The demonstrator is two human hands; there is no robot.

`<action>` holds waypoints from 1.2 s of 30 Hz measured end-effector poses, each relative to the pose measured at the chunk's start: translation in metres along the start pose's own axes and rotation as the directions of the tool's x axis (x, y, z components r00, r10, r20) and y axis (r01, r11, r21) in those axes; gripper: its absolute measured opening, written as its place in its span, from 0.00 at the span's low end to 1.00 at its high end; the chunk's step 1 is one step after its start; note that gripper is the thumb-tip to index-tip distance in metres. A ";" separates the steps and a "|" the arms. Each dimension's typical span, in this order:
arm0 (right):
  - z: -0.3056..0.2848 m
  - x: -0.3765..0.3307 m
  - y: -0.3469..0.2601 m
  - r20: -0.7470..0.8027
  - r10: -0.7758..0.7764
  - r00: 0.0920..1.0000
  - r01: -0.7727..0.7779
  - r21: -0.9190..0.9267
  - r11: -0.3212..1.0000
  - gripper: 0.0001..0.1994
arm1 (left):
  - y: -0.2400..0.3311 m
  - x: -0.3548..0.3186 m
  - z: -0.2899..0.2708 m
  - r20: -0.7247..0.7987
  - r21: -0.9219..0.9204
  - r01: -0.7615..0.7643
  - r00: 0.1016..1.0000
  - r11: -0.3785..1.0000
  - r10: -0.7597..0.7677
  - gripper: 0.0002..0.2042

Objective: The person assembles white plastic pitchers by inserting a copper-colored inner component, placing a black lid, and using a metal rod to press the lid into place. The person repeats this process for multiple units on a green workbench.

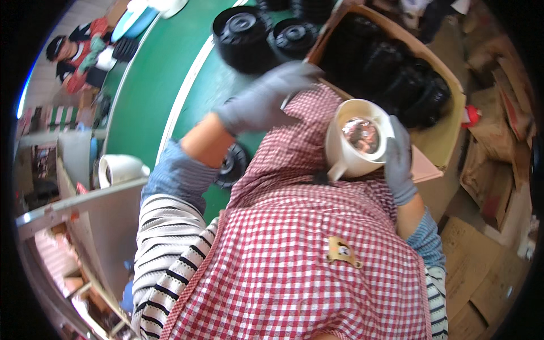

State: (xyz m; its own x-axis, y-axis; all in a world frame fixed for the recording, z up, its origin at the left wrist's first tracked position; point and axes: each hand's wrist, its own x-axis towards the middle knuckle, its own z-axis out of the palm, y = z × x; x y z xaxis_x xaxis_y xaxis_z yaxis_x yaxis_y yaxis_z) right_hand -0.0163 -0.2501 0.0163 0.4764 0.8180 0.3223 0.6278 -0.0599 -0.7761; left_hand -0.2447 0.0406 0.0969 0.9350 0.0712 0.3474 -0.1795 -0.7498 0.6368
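My right hand (399,161), in a grey glove, grips the rim and side of a white cup-shaped plastic housing (335,139) over my lap. The housing is tilted with its wide mouth upward, and a shiny, mirror-like inside (361,136) shows. A short white stub sticks out from its lower side. My left hand (263,96), also gloved in grey, reaches across toward the carton, fingers stretched out and thumb apart. Its fingertips are smeared by motion, and I see nothing held in it.
An open cardboard carton (456,122) of black round parts (391,68) stands at the right. More black ribbed parts (241,37) sit on the green table (147,90). A white housing (122,170) lies at left. A co-worker (85,54) sits far left; flattened cardboard (470,255) lies right.
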 end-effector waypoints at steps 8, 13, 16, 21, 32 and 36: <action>-0.004 0.001 0.008 0.050 0.083 0.995 -0.084 0.023 0.996 0.23 | 0.006 -0.269 -0.010 -0.312 0.157 0.986 0.110 0.063 -0.944 0.22; -0.015 0.015 0.003 0.065 0.287 0.956 -0.288 0.399 0.871 0.23 | -0.004 -0.322 0.049 -0.581 -0.250 0.919 0.110 0.305 -0.807 0.16; -0.033 0.030 -0.002 -0.030 0.274 0.961 -0.213 0.549 0.808 0.24 | 0.006 -0.301 0.008 -0.504 -0.420 0.885 -0.045 0.200 -0.862 0.12; -0.030 0.074 -0.032 0.041 0.060 0.997 -0.072 0.479 0.875 0.24 | 0.024 -0.146 -0.044 -0.502 -0.380 0.674 0.425 0.633 -0.754 0.20; -0.046 0.118 -0.017 0.222 0.279 0.934 -0.305 0.903 0.302 0.29 | 0.026 0.115 0.061 -0.128 -0.733 -0.013 0.985 0.680 -0.119 0.29; -0.046 0.089 0.016 0.228 0.114 0.967 -0.248 0.943 0.222 0.21 | 0.002 0.113 0.079 0.105 -0.800 0.249 0.954 0.546 -0.281 0.32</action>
State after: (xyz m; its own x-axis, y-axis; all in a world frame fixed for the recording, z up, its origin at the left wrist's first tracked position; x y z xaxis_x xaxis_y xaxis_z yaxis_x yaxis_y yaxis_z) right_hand 0.0648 -0.2043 0.0576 0.3921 0.9145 0.1000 -0.5590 0.3232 -0.7636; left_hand -0.1155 -0.0049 0.0831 0.9746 0.2093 0.0799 -0.1096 0.1342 0.9849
